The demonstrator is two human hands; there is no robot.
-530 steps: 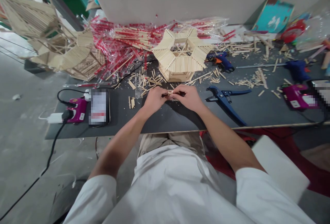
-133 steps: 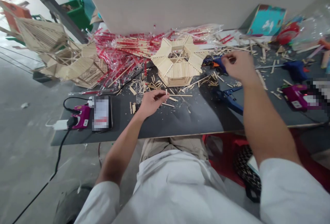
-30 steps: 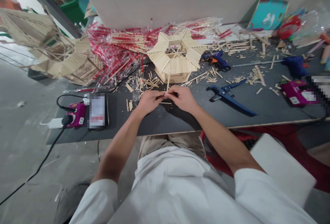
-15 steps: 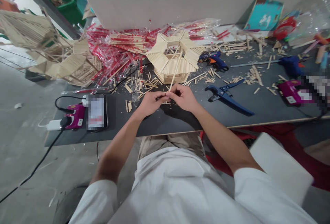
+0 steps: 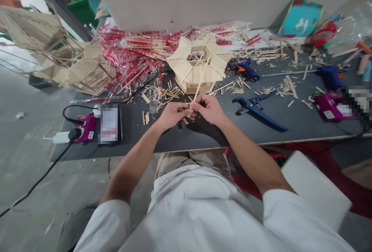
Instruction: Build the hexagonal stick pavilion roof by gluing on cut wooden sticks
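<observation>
My left hand (image 5: pixel 172 114) and my right hand (image 5: pixel 208 108) meet above the dark table (image 5: pixel 203 132), fingers pinched together. Between them they hold a long thin wooden stick (image 5: pixel 201 78) that slants up and away toward the hexagonal stick model (image 5: pixel 200 64) just behind. What my left fingers pinch besides the stick's lower end is too small to make out. Loose stick pieces (image 5: pixel 162 94) lie scattered just beyond my left hand.
Blue cutters (image 5: pixel 255 106) lie right of my hands; a blue glue gun (image 5: pixel 245 68) lies behind them. A phone (image 5: pixel 109 123) and purple power strip (image 5: pixel 84 128) sit at left. Red-wrapped stick packs (image 5: pixel 139 52) and larger stick structures (image 5: pixel 69 62) crowd the back left.
The long stick has tilted up and leans more toward the model, with both hands still pinched on it. Earlier my right hand reached to the glue gun, then came back.
</observation>
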